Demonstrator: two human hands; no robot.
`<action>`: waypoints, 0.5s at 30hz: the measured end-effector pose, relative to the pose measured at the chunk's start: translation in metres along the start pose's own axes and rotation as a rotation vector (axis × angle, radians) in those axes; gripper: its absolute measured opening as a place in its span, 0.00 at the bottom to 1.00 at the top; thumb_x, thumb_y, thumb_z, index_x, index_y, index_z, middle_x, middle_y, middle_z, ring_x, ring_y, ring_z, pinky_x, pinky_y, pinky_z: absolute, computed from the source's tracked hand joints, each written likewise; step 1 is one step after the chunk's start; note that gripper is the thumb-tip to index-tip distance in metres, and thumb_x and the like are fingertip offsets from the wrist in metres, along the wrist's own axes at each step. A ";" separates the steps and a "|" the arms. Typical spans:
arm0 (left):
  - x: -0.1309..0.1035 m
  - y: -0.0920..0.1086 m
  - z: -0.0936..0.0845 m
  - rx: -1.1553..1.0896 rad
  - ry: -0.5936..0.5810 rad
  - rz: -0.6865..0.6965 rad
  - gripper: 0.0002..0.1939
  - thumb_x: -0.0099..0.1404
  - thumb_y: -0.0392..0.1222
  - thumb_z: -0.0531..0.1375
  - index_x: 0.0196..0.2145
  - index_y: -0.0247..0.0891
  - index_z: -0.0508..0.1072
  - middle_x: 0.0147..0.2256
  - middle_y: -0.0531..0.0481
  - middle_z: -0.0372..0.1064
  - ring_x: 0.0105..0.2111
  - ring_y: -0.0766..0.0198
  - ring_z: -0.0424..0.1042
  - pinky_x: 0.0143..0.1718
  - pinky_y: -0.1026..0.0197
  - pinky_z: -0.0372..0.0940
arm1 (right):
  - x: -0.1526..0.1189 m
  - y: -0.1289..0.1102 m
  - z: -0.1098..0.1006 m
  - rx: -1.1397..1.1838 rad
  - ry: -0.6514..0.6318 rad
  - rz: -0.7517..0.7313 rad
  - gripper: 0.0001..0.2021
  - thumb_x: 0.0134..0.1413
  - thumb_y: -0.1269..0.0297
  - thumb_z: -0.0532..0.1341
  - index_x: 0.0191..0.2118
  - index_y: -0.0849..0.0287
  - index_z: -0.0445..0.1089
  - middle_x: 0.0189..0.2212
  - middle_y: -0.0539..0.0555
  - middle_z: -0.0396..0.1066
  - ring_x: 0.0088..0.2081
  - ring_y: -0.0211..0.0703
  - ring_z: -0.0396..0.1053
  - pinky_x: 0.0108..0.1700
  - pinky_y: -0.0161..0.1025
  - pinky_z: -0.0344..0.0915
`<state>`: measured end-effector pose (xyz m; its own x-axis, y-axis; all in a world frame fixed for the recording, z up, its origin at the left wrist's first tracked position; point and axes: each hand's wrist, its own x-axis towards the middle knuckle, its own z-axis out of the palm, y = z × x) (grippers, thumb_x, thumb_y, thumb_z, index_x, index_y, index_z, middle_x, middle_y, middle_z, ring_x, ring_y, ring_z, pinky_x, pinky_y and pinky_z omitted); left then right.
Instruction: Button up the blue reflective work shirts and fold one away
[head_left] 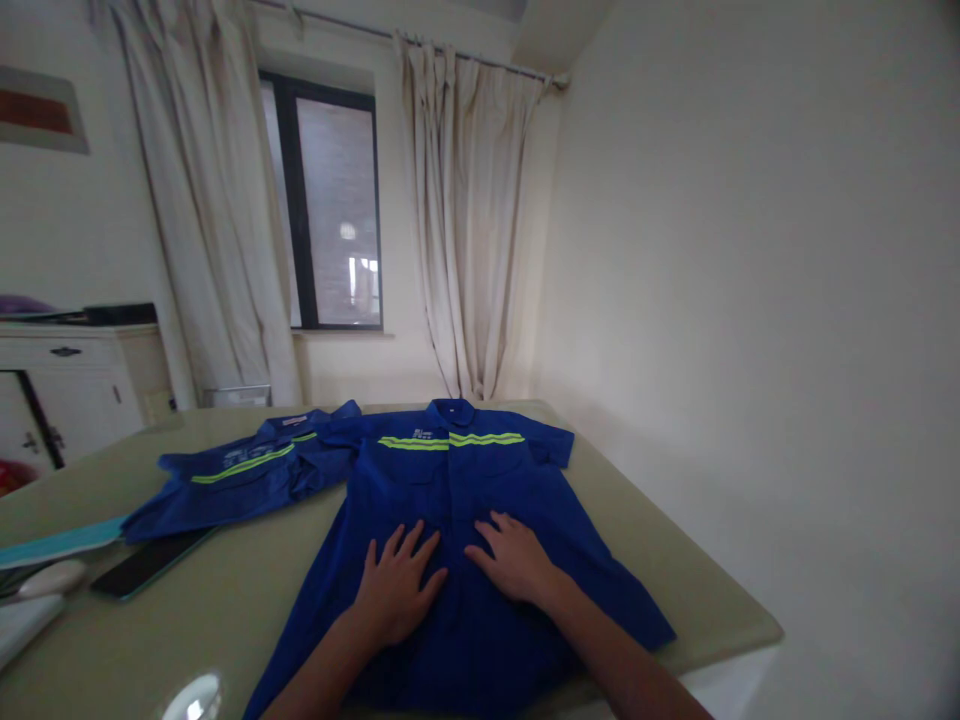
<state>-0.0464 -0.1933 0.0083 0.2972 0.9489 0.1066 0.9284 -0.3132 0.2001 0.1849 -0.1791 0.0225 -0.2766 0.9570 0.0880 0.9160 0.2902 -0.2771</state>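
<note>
A blue short-sleeved work shirt (480, 485) with yellow-green reflective stripes lies spread face up on the table, its collar at the far edge. My left hand (397, 585) rests on the lower front of this shirt, fingers spread. On the other side of the button line, my right hand (514, 560) lies on the cloth too, with its fingers stretched out. To the left is a second blue shirt (247, 490), folded, with the same kind of stripe; a sleeve of the spread shirt meets it.
The greenish table (697, 560) has its right edge near a white wall. At left lie a dark phone (150, 565), a light-blue face mask (60, 540), a computer mouse (52, 578) and a pale flat object (26, 620). A white cabinet (82, 390) stands behind.
</note>
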 end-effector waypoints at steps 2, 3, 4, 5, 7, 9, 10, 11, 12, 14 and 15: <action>0.022 -0.002 0.009 0.044 -0.029 -0.042 0.32 0.72 0.61 0.46 0.70 0.52 0.56 0.72 0.48 0.47 0.71 0.38 0.45 0.66 0.24 0.42 | 0.023 -0.005 0.015 -0.033 -0.015 0.042 0.33 0.68 0.42 0.50 0.70 0.57 0.59 0.70 0.66 0.54 0.70 0.65 0.50 0.68 0.61 0.48; 0.031 -0.007 0.012 0.057 -0.031 -0.049 0.33 0.72 0.60 0.45 0.71 0.51 0.55 0.73 0.48 0.45 0.72 0.39 0.44 0.66 0.24 0.40 | 0.033 -0.005 0.022 -0.041 -0.001 0.058 0.34 0.69 0.42 0.49 0.71 0.57 0.57 0.71 0.66 0.51 0.71 0.65 0.47 0.69 0.62 0.45; 0.041 -0.012 0.013 0.065 -0.031 -0.051 0.33 0.73 0.60 0.45 0.71 0.51 0.54 0.73 0.48 0.44 0.72 0.39 0.43 0.66 0.24 0.40 | 0.043 -0.003 0.026 -0.042 0.015 0.068 0.34 0.69 0.42 0.48 0.72 0.57 0.55 0.72 0.65 0.49 0.72 0.64 0.45 0.70 0.61 0.43; 0.049 -0.017 0.014 0.068 -0.033 -0.052 0.33 0.73 0.61 0.44 0.71 0.52 0.53 0.73 0.48 0.44 0.72 0.40 0.43 0.66 0.24 0.39 | 0.051 -0.001 0.030 -0.037 0.028 0.073 0.34 0.69 0.42 0.46 0.72 0.57 0.54 0.72 0.64 0.48 0.72 0.63 0.44 0.70 0.61 0.42; 0.062 -0.024 0.012 0.070 -0.031 -0.052 0.33 0.73 0.61 0.45 0.71 0.51 0.54 0.73 0.48 0.45 0.72 0.39 0.44 0.66 0.24 0.39 | 0.065 0.003 0.033 -0.019 0.050 0.074 0.34 0.70 0.41 0.45 0.72 0.55 0.54 0.73 0.62 0.47 0.73 0.61 0.42 0.70 0.60 0.40; 0.069 -0.026 0.008 0.069 -0.003 -0.056 0.32 0.73 0.60 0.46 0.70 0.50 0.56 0.72 0.46 0.48 0.71 0.39 0.46 0.66 0.25 0.41 | 0.074 0.006 0.031 0.001 0.075 0.069 0.33 0.69 0.41 0.48 0.71 0.55 0.56 0.72 0.62 0.49 0.72 0.60 0.45 0.70 0.59 0.41; 0.070 -0.025 0.005 0.069 0.031 -0.054 0.32 0.73 0.58 0.48 0.70 0.47 0.58 0.71 0.45 0.50 0.71 0.39 0.48 0.66 0.26 0.42 | 0.076 0.006 0.028 0.013 0.110 0.061 0.33 0.69 0.43 0.49 0.70 0.57 0.57 0.71 0.63 0.51 0.72 0.59 0.47 0.70 0.58 0.42; 0.068 -0.022 0.003 0.067 0.078 -0.042 0.30 0.73 0.55 0.49 0.69 0.44 0.59 0.71 0.43 0.53 0.70 0.40 0.50 0.67 0.29 0.45 | 0.075 0.006 0.024 0.029 0.169 0.045 0.31 0.70 0.46 0.50 0.69 0.58 0.59 0.70 0.64 0.54 0.71 0.58 0.50 0.70 0.56 0.44; 0.064 -0.019 0.001 0.060 0.130 -0.020 0.29 0.74 0.50 0.49 0.68 0.41 0.61 0.69 0.42 0.56 0.69 0.43 0.54 0.67 0.34 0.48 | 0.073 0.004 0.020 0.050 0.247 0.019 0.28 0.70 0.49 0.51 0.68 0.59 0.61 0.68 0.64 0.58 0.69 0.56 0.54 0.69 0.53 0.47; 0.049 -0.011 -0.001 0.016 0.218 0.049 0.25 0.74 0.41 0.47 0.65 0.37 0.66 0.65 0.41 0.64 0.64 0.49 0.63 0.64 0.43 0.57 | 0.061 0.000 0.012 0.103 0.405 -0.066 0.21 0.71 0.54 0.51 0.61 0.58 0.67 0.61 0.62 0.68 0.63 0.51 0.62 0.64 0.47 0.55; 0.040 -0.008 0.000 -0.024 0.239 0.092 0.24 0.74 0.39 0.46 0.62 0.39 0.69 0.63 0.42 0.67 0.61 0.52 0.67 0.62 0.46 0.60 | 0.053 -0.003 0.010 0.130 0.451 -0.113 0.18 0.71 0.55 0.52 0.57 0.57 0.69 0.55 0.60 0.71 0.58 0.49 0.66 0.61 0.44 0.58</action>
<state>-0.0422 -0.1533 0.0114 0.3165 0.8807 0.3523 0.8933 -0.4017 0.2015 0.1648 -0.1294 0.0187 -0.1922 0.8308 0.5223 0.8357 0.4176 -0.3567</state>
